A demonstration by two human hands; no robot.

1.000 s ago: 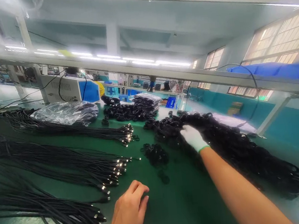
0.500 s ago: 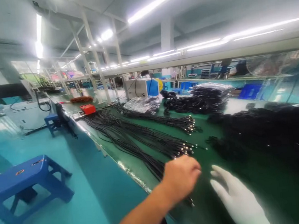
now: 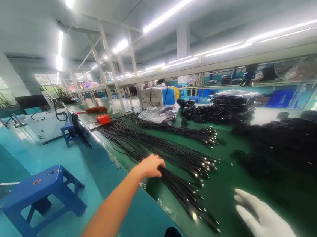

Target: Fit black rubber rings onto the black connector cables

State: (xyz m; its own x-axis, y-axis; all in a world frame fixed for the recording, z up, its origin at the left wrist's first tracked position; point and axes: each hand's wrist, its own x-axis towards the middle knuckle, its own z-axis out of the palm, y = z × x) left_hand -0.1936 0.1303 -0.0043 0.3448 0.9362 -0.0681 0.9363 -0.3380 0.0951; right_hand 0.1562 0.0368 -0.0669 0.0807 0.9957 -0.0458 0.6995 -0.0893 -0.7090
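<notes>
My bare left hand (image 3: 151,166) is closed around the nearest bundle of black cables (image 3: 183,191), whose metal-tipped ends fan out to the right on the green table (image 3: 224,202). A second cable bundle (image 3: 179,150) lies just behind it, and a third cable bundle (image 3: 185,130) farther back. In a white glove, my right hand (image 3: 260,213) hovers at the lower right with thumb and fingers apart and nothing between them.
Dark coiled cables (image 3: 297,149) are heaped on the right. Behind stand bagged black coils (image 3: 230,105), a clear plastic bag (image 3: 158,114) and a white-and-blue machine (image 3: 158,96). A red block (image 3: 102,119) sits at the table's left edge; a blue stool (image 3: 43,194) is on the floor.
My left hand has moved left and back from above the cable ends and is now closed on the nearest bundle. My right hand stays open, slightly lower right. The view has shifted somewhat.
</notes>
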